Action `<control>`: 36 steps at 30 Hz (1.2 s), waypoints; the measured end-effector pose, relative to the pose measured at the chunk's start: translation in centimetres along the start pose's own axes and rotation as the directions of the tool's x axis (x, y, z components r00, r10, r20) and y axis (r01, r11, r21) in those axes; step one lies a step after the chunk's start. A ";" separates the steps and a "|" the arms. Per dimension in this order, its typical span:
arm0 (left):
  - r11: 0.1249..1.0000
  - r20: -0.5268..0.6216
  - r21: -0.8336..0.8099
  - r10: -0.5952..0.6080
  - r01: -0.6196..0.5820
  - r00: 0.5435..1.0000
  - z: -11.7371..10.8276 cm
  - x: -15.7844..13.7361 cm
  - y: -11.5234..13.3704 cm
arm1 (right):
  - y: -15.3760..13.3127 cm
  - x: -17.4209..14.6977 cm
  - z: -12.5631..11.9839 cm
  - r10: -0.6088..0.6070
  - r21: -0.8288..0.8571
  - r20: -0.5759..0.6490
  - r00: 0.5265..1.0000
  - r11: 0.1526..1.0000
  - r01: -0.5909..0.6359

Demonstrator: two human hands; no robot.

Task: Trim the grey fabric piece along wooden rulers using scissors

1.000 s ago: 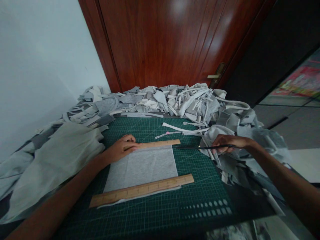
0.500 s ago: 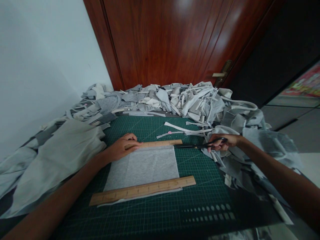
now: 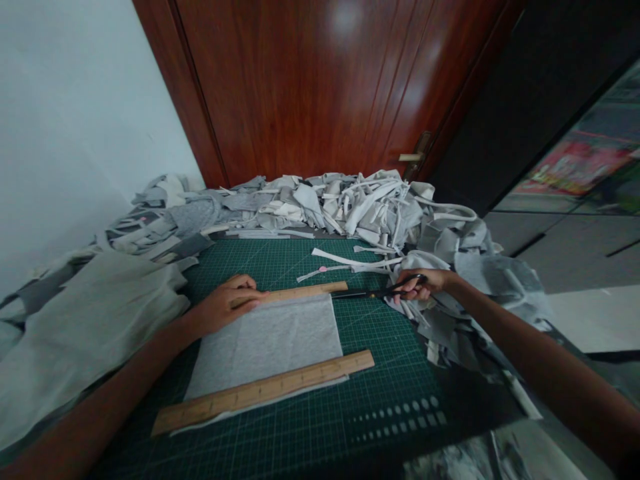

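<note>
A piece of light grey fabric [image 3: 273, 347] lies flat on the green cutting mat [image 3: 280, 257]. Along its far edge runs a narrow wooden ruler [image 3: 305, 291]; my left hand [image 3: 227, 303] grips that ruler's left end, fingers curled and pressed on it and the cloth. My right hand [image 3: 423, 285] holds black-handled scissors [image 3: 373, 294], their blades pointing left and reaching the fabric's far right corner beside the ruler. A second wooden ruler [image 3: 265, 392] rests across the near edge of the fabric, with a thin strip of cloth showing below it.
Heaps of grey and white fabric scraps [image 3: 320, 203] line the back and right of the mat. A large pale cloth [image 3: 100, 307] is piled at the left. Thin cut strips [image 3: 345, 258] lie near the scissors. Behind stand a wooden door [image 3: 300, 87] and a white wall [image 3: 75, 100].
The whole view has shifted, so everything sits further left in the picture. Both hands keep nearly the same places on the ruler and scissors; the fabric looks unmoved on the mat.
</note>
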State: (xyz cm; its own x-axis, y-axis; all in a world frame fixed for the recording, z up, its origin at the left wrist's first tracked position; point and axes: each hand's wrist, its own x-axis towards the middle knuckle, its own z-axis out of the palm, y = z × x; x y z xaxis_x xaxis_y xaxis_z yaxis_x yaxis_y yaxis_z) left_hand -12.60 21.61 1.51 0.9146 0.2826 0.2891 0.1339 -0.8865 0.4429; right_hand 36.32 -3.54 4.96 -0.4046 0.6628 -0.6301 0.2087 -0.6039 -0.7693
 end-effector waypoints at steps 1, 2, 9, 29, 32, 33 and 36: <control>1.000 0.003 0.001 0.001 -0.001 1.000 0.0 0.0 0.0 | 0.1 0.0 0.0 -0.003 0.008 -0.003 1.000 1.000 0.003; 1.000 0.006 0.001 0.001 -0.001 1.000 0.0 0.0 0.0 | 0.3 0.1 0.0 -0.003 0.014 -0.007 1.000 1.000 0.003; 1.000 0.010 0.004 -0.006 0.006 1.000 -0.3 0.1 0.6 | 0.1 0.0 0.5 0.029 0.026 -0.054 0.998 0.999 -0.028; 0.999 0.029 -0.019 -0.038 0.039 0.999 -0.3 0.0 1.0 | -0.5 0.3 0.3 0.041 -0.020 -0.001 0.999 0.999 -0.041; 0.999 0.031 -0.012 -0.041 0.042 0.999 -0.3 0.0 1.0 | -0.7 0.6 0.2 0.037 -0.008 0.041 0.998 0.999 -0.037; 0.999 0.030 -0.011 -0.038 0.038 0.999 -0.3 0.0 1.0 | -0.8 0.8 0.2 0.037 0.001 0.049 0.998 0.999 -0.037; 1.000 0.020 -0.014 -0.025 0.025 0.999 -0.3 -0.1 0.9 | -1.0 1.2 0.1 0.040 0.025 0.066 0.997 0.999 -0.042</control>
State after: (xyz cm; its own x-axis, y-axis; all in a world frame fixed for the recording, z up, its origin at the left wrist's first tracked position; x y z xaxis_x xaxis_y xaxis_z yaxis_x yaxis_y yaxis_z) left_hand -12.67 20.88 2.14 0.9183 0.2973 0.2613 0.1517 -0.8741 0.4615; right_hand 35.56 -2.14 4.98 -0.4534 0.6074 -0.6523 0.2032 -0.6421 -0.7392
